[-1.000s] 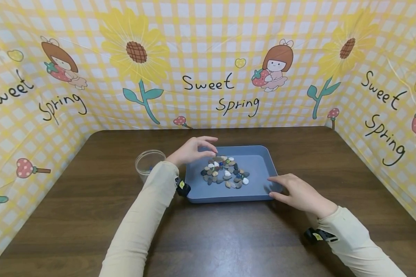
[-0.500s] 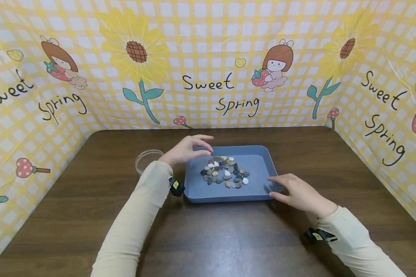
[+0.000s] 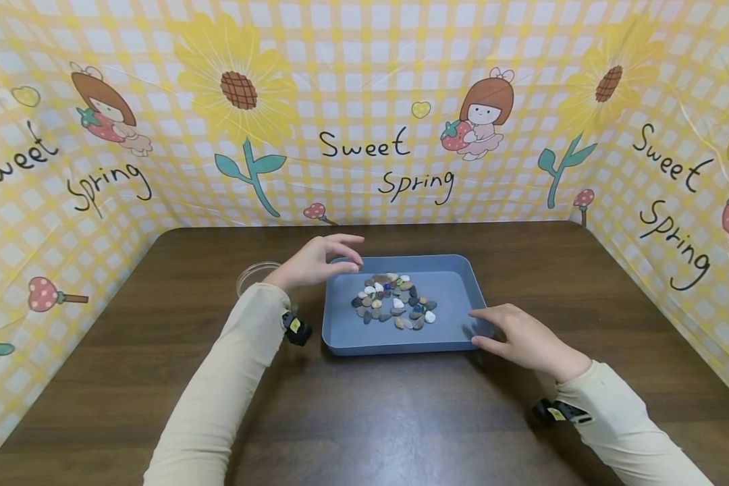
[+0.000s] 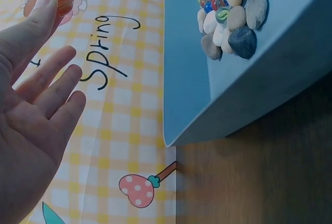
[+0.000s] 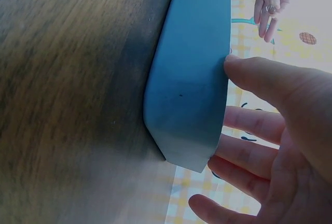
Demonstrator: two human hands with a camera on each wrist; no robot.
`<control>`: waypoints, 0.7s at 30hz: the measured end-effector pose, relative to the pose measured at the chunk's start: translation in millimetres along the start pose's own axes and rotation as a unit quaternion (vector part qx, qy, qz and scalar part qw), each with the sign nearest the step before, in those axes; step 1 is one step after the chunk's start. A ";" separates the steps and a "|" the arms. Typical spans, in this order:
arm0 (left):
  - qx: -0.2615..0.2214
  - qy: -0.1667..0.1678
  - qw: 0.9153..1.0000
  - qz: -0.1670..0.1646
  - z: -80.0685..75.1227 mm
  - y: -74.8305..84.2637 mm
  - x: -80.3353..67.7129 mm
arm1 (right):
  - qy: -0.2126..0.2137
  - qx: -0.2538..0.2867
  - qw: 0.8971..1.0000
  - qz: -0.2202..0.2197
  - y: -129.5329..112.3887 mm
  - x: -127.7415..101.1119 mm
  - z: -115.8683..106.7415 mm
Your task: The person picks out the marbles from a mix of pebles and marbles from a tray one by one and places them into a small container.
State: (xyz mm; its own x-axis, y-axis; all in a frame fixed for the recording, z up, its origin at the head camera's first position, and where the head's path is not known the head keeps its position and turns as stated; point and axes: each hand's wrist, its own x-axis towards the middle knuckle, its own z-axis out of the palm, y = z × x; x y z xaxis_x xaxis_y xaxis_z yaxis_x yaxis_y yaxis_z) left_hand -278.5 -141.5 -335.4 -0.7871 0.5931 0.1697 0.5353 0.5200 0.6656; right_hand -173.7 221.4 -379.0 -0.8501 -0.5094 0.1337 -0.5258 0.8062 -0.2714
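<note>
My left hand [image 3: 316, 262] hovers beyond the tray's back left corner, thumb and index finger together. Between those fingertips it pinches a small glass marble [image 5: 270, 9]; in the left wrist view the glass marble [image 4: 65, 4] looks orange-brown, mostly covered by the thumb. The blue-grey tray [image 3: 455, 287] holds a loose group of pebbles [image 3: 397, 304] in grey, tan, white and black. Coloured marbles [image 4: 213, 6] lie among them. At the tray's front right corner rests my right hand [image 3: 525, 341], thumb tip at the rim, the other fingers relaxed and spread past the wall.
A clear round jar [image 3: 247, 277] stands left of the tray, largely hidden behind my left wrist and sleeve. All of this is on a dark wooden table [image 3: 364, 405]. A yellow checked cloth [image 3: 364, 81] rises at the back and both sides.
My left hand has moved left and slightly up, away from the pebbles, and its forearm now covers more of the jar. The right hand stays at the tray's corner.
</note>
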 end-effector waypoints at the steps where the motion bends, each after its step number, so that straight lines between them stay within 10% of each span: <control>1: 0.001 0.000 1.000 0.001 -0.9 0.0 -1.0 | -0.001 0.000 1.000 0.000 0.0 0.2 -0.2; 21: -0.001 0.035 0.999 -0.010 -20.3 -5.4 -27.2 | -0.001 0.000 1.000 0.004 -0.5 0.3 0.0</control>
State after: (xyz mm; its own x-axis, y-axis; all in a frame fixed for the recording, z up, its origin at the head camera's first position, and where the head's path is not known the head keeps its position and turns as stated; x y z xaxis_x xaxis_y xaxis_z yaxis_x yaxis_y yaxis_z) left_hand -266.2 -172.9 -328.8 -0.8169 0.5381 0.2078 0.5195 0.5298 0.6704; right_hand -173.7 220.9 -378.8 -0.8537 -0.5043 0.1297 -0.5197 0.8100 -0.2715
